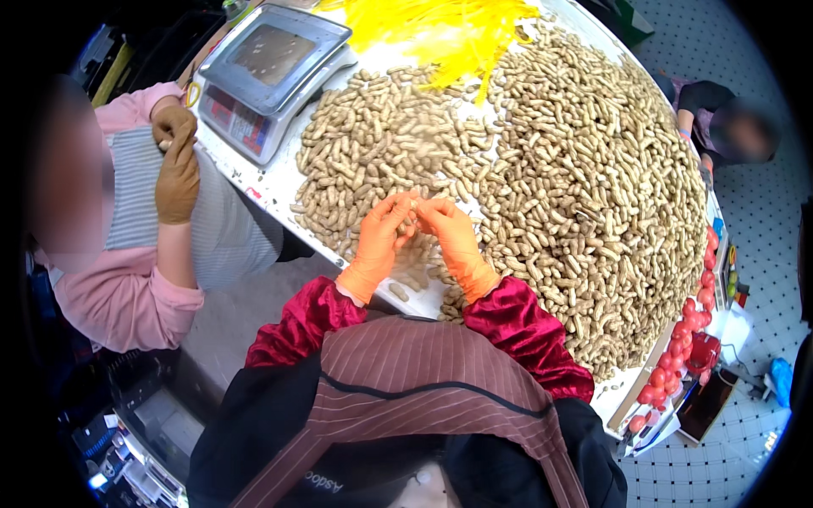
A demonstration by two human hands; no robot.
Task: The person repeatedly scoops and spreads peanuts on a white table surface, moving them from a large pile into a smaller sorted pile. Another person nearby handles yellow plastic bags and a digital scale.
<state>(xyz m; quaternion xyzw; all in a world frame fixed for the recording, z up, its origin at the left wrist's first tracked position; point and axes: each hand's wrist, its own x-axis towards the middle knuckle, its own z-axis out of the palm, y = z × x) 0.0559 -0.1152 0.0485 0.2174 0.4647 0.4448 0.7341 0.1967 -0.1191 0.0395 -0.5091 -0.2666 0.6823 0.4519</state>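
My left hand (379,244), in an orange glove, is curled palm up around unshelled peanuts (401,227) near its fingers. Opposite it, my right hand (456,244), gloved the same way, meets it fingertip to fingertip. A peanut (413,206) is pinched where the two sets of fingertips come together, partly hidden by them. Both hands are above the near edge of a white table (424,298). Beyond them spreads a smaller heap of peanuts in their shells (375,140), and a much larger heap (591,190) covers the table to the right.
A digital scale (270,70) with a metal pan stands at the far left. Yellow mesh netting (438,32) lies at the back. On the left, a co-worker's brown-gloved hands (176,171) hold a small item. Another person (705,108) is at the right edge, above red round objects (673,355).
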